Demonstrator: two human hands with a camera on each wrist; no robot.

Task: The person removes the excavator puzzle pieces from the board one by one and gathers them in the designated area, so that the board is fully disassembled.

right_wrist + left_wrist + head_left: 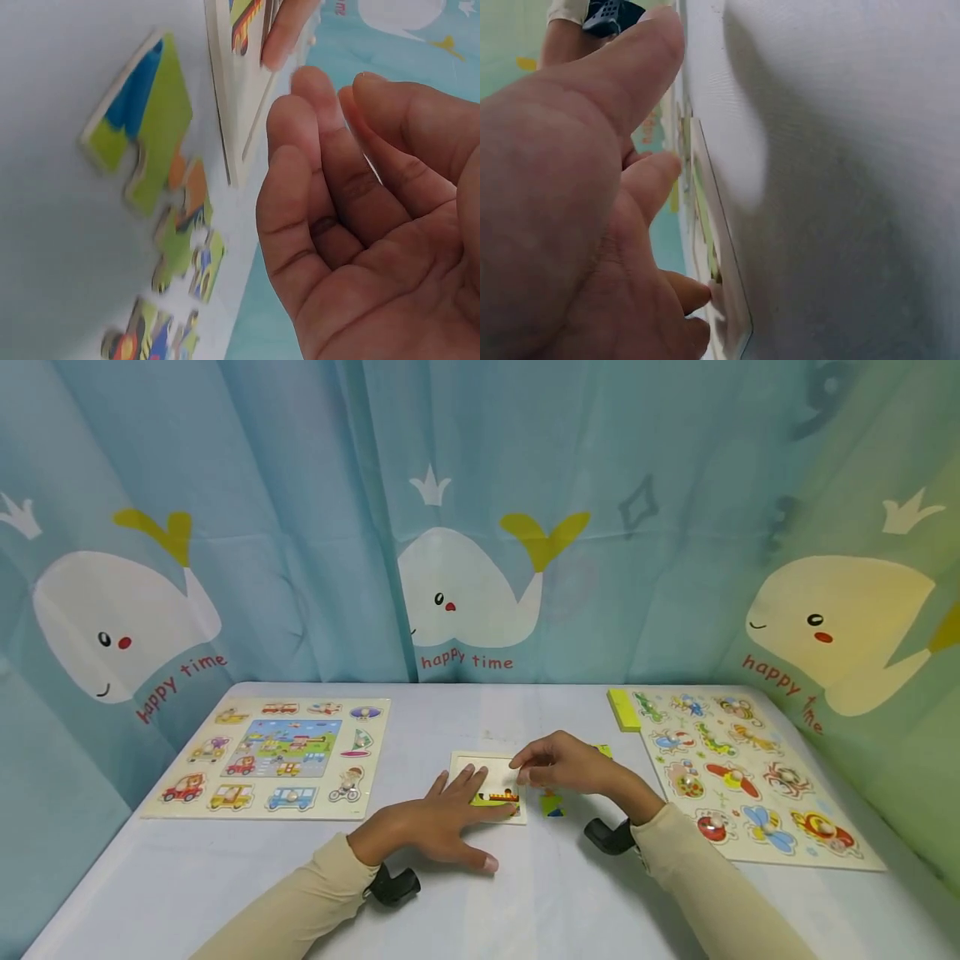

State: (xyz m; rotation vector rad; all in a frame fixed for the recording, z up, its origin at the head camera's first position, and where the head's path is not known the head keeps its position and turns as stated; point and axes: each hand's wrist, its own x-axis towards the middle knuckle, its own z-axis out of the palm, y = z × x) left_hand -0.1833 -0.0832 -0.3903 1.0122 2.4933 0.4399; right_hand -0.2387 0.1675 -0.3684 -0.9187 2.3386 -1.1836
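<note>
A small white jigsaw tray (495, 767) lies flat in the middle of the table. Along its lower part sit puzzle pieces (501, 796) with a red and yellow pattern on green. My left hand (441, 828) spreads its straight fingers across the tray's left and lower side. Over the tray's right edge is my right hand (572, 766), its fingers loosely bent. In the right wrist view nothing shows between those fingers. Just right of the tray lies a loose green and blue piece (166, 116). More loose pieces (187, 247) are scattered beyond it, partly hidden by the right hand in the head view.
On the left lies a vehicle peg puzzle board (378, 727); an insect peg puzzle board (817, 853) lies on the right. A yellow-green block (623, 710) touches the insect board's upper left corner. Behind the table hangs a blue whale-print curtain (322, 527).
</note>
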